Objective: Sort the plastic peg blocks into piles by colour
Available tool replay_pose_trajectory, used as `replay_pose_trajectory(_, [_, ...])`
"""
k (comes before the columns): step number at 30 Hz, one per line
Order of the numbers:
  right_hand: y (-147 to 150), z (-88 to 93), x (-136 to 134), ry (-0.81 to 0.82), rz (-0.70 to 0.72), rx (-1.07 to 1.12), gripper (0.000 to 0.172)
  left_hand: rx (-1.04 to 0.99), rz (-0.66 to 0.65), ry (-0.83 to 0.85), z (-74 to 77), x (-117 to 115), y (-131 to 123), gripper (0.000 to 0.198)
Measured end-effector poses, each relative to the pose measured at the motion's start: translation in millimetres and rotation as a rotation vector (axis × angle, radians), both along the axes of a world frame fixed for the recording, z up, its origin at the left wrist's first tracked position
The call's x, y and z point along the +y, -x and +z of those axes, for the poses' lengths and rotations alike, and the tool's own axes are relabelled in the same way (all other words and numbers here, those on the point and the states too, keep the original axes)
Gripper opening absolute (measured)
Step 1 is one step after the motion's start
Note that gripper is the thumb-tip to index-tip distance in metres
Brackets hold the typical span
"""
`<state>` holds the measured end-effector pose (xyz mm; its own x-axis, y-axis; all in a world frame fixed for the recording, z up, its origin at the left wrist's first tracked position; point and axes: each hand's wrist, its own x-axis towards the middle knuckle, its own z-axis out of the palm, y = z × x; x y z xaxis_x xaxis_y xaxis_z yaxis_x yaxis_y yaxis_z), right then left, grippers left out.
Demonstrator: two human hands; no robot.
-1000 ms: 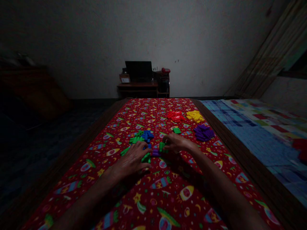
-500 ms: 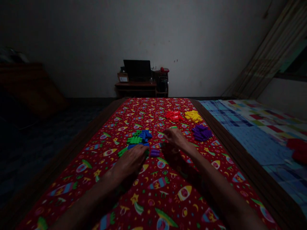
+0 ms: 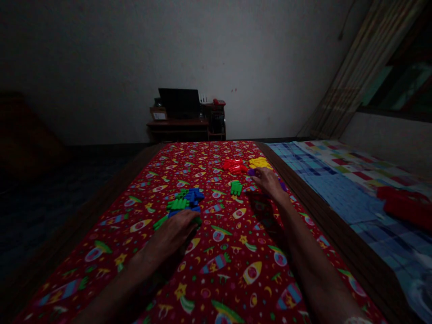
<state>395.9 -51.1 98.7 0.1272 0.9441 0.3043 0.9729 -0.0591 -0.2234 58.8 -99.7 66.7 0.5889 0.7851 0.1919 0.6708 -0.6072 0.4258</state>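
Note:
My left hand (image 3: 175, 231) rests palm down on the red patterned cloth (image 3: 216, 252), fingers curled over a green piece at the near edge of a mixed green and blue pile (image 3: 184, 201). My right hand (image 3: 268, 180) reaches far forward and lies over the purple pile, fingertips holding a purple piece (image 3: 251, 172). Just beyond it are a yellow pile (image 3: 259, 162) and a red pile (image 3: 233, 165). A small green pile (image 3: 236, 186) lies left of my right hand.
The cloth covers a long wooden table (image 3: 340, 229). A checked blanket (image 3: 351, 189) with a red object (image 3: 405, 204) lies to the right. A desk with a dark screen (image 3: 180, 112) stands against the far wall. The room is dim.
My right hand left the middle of the cloth, set green pieces on the small green pile, then carried a purple piece forward to the purple pile. My left hand stayed put. The view shifted right.

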Motion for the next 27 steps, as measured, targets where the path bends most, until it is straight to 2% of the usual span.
replay_pose_trajectory(3, [-49.4,-3.6,-3.8,-0.040,-0.215,0.090,0.033,-0.051,-0.056,0.078,-2.2,2.5,0.7,0.025])
replay_pose_trajectory(6, [-77.7,-11.6,-10.5,0.021,-0.339,0.147,0.031,-0.083,-0.065,0.114,-6.2,4.0,0.4,0.026])
replay_pose_trajectory(10, [-81.9,-17.7,-12.8,0.118,-0.368,0.201,0.029,-0.076,-0.057,0.112,-13.7,5.4,1.5,0.029])
replay_pose_trajectory(12, [-78.6,-17.9,-12.8,0.116,-0.369,0.197,0.030,-0.079,-0.045,0.094,-16.1,5.7,2.4,0.031])
replay_pose_trajectory(17, [-73.2,-4.6,-13.3,-0.077,-0.339,0.178,0.035,-0.133,-0.002,0.057,-11.5,6.4,-2.7,0.034])
replay_pose_trajectory(20, [-50.5,11.6,-10.5,-0.192,-0.190,0.253,0.037,-0.212,0.073,0.028,-7.4,9.3,-10.6,0.036])
replay_pose_trajectory(22, [-16.7,18.1,-9.1,-0.172,0.023,0.375,0.039,-0.276,0.136,0.016,-7.3,12.2,-15.0,0.036])
replay_pose_trajectory(25, [51.6,11.2,-12.2,0.079,0.555,0.589,0.037,-0.364,0.199,-0.002,-10.4,15.3,-18.2,0.038])
replay_pose_trajectory(27, [91.8,-2.0,-16.4,0.225,0.802,0.589,0.031,-0.402,0.214,-0.018,-12.5,15.5,-18.6,0.038])
